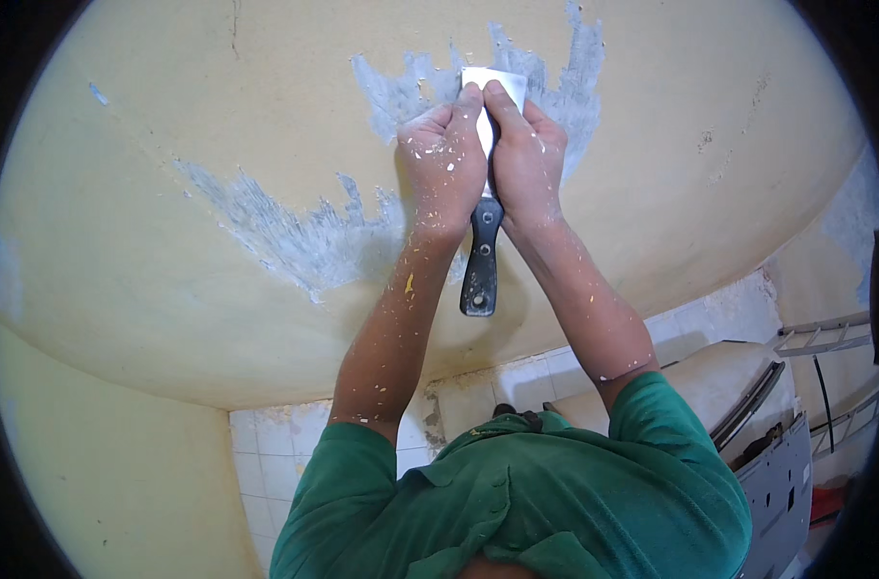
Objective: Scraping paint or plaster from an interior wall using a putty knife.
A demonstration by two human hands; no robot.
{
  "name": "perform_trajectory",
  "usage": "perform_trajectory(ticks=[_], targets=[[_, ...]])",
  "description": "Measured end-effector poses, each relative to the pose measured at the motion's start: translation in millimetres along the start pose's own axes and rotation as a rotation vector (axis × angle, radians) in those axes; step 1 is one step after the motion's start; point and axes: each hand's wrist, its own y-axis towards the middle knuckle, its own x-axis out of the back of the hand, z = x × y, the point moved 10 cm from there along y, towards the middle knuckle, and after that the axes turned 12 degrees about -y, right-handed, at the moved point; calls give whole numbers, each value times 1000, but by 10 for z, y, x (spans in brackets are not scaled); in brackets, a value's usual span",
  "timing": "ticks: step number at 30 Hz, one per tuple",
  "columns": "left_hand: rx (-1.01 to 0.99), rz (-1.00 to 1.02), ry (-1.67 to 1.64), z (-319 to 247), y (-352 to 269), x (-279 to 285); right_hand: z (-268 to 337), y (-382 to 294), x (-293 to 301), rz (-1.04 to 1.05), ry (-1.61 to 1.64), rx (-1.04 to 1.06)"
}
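Note:
Both of my hands grip a putty knife with a wide metal blade (510, 81) and a black riveted handle (479, 264). The blade lies against the yellow painted wall (295, 108), its edge at a scraped grey patch (580, 94). My left hand (447, 159) is on the left side of the knife, thumb on the blade. My right hand (532, 159) holds the other side, its thumb also pressed to the metal. Below them the handle's end sticks out free. Paint flecks dot both hands and forearms. Another scraped grey patch (295, 231) lies to the lower left.
White floor tiles (266, 474) run along the foot of the wall. At the lower right stand a grey panel (776, 492), a pale bulky object with a dark trim strip (751, 405), and a metal ladder (827, 336). A side wall (114, 463) meets this one at the left.

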Motion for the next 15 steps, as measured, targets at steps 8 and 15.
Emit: perform_trajectory(ticks=[8, 15], targets=[[-202, 43, 252, -278, 44, -148, 138, 78, -5, 25, -84, 9], [-99, -19, -21, -110, 36, -78, 137, 81, -23, 38, -89, -4]])
